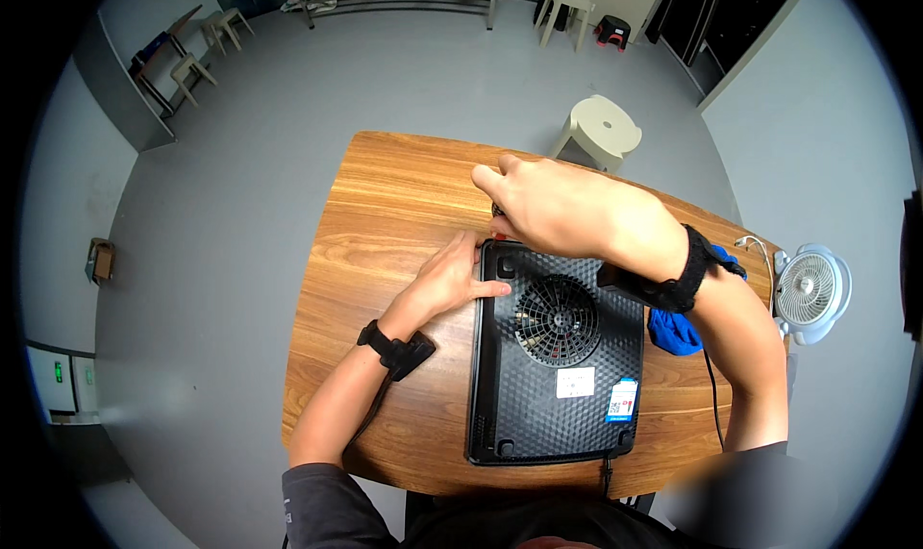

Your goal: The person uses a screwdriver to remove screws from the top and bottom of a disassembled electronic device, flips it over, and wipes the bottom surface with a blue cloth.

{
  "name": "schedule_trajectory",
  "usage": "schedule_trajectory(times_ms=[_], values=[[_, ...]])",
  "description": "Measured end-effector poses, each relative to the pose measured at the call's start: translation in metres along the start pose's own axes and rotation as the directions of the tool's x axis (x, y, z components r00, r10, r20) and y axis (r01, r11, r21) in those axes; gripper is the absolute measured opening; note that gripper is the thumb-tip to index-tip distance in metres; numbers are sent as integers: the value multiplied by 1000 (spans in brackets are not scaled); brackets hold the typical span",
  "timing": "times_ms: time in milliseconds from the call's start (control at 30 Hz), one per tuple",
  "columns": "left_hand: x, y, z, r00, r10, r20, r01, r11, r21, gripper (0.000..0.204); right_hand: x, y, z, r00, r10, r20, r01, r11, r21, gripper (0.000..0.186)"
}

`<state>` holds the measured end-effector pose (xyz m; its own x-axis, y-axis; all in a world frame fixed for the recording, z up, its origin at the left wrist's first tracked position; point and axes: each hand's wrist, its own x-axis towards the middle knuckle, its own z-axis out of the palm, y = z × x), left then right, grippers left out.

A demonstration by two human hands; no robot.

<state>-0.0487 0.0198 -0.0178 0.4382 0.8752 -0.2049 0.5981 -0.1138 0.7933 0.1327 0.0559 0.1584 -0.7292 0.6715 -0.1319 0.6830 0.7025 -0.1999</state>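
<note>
A black induction cooker point(538, 395) lies underside up on the wooden table, its round fan grille point(557, 320) and corner feet showing. My left hand point(450, 278) grips its far left corner, the thumb on top and the fingers at the edge. Above the far edge, my right hand point(553, 203) is closed round a small tool, mostly hidden, with a dark part and a red part point(498, 234) showing below the fingers. I cannot make out the tool's tip. Black straps with small dark devices are round both wrists.
The wooden table point(370, 203) has a blue cloth point(675, 332) under my right forearm. A small fan point(812, 289) stands past its right edge, near a white cable. A cream stool point(606, 126) stands beyond the far edge. A black cord point(607, 474) leaves the cooker's near side.
</note>
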Motion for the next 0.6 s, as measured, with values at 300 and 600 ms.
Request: schedule_trajectory(times_ms=[300, 600], values=[[4, -11, 7, 996, 55, -71, -58, 998, -40, 85, -6, 3, -9, 999, 46, 19, -46, 998, 39, 30], [3, -9, 7, 999, -1, -39, 1, 1000, -12, 87, 3, 1, -14, 989, 66, 133, -68, 998, 13, 31]])
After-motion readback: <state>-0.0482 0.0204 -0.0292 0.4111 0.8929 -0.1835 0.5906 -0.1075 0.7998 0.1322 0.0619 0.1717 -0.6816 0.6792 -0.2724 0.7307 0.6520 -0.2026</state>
